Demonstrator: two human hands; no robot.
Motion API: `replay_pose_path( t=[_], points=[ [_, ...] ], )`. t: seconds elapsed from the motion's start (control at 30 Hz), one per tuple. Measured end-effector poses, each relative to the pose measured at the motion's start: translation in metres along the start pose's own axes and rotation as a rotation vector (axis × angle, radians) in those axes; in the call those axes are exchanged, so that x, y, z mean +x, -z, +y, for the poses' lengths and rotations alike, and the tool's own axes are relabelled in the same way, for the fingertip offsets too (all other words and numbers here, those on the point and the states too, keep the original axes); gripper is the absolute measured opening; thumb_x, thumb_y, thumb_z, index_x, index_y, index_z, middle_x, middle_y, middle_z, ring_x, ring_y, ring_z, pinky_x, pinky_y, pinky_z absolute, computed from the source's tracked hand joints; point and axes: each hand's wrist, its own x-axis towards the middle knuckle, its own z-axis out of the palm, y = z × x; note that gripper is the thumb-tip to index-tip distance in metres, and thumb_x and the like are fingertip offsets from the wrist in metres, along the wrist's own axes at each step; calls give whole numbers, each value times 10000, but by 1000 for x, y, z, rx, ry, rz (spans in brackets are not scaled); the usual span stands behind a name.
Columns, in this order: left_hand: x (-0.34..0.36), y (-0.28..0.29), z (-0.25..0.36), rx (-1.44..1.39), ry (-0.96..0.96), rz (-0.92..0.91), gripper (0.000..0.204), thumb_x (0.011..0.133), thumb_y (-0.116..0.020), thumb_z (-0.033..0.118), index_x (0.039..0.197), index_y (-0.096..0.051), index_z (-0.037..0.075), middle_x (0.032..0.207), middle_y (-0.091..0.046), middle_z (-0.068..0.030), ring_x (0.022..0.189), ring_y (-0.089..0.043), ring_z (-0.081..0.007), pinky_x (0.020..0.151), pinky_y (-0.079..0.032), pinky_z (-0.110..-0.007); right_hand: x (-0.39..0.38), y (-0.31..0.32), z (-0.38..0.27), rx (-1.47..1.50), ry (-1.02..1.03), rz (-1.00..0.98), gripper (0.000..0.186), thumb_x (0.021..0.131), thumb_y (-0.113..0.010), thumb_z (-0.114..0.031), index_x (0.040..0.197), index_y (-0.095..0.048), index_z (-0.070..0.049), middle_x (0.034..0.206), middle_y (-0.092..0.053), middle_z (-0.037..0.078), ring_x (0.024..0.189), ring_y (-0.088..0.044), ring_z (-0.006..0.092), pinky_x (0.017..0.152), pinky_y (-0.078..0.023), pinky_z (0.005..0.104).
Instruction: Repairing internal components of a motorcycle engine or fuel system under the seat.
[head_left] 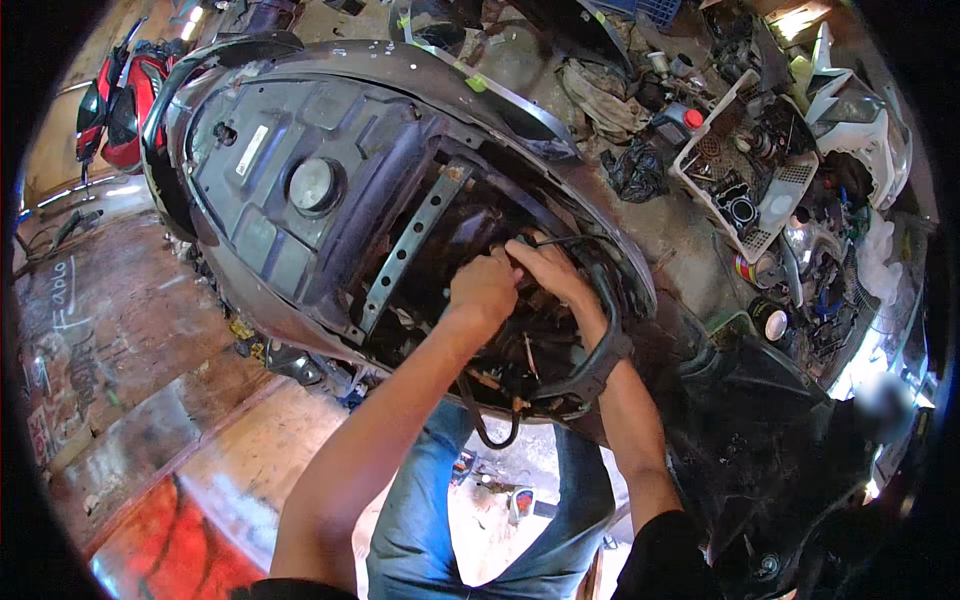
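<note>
Both hands reach down into the open frame of a scooter body [400, 60], behind its dark fuel tank cover [270, 220] with a round cap [315, 186]. My left hand [484, 291] is closed, its fingertips pinched together against the other hand. Close by on the right, my right hand [548, 270] has its fingers curled and pressed together. A thin black cable [580, 238] runs beside its fingertips. Whatever the fingers grip is hidden. A perforated metal crossbar [415, 240] spans the opening left of the hands. Below them hangs a bent black hose [495, 440].
At the right, a white plastic basket [690, 155] holds greasy metal parts. Around it lie a red-capped bottle [692, 118], a black plastic bag [637, 170], cans [768, 318] and light body panels [865, 140]. A wooden board wall [140, 350] stands left. Dark panels [740, 420] lie at lower right.
</note>
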Motion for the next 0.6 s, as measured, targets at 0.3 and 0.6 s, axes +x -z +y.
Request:
replay_pose_path(
  t=[0.3,0.6],
  points=[
    [-3,-1,0,-41,-25,73,261,907,-679,248,1010,-668,8,916,-713,-238,893,-700,-401,781,-570,-474,2,-13,9,-151,-198,85,993,797,-638,-625,1417,-442,125,1446,-464,339,1385,-438,419,1133,-357,426],
    [1,-4,3,-80,-36,243,422,971,-595,385,852,-699,-6,717,-655,-273,738,-664,-468,665,-546,-509,10,2,7,296,-244,-104,428,932,-588,-466,860,-676,-54,840,-620,-7,811,-521,123,772,-408,313]
  ],
)
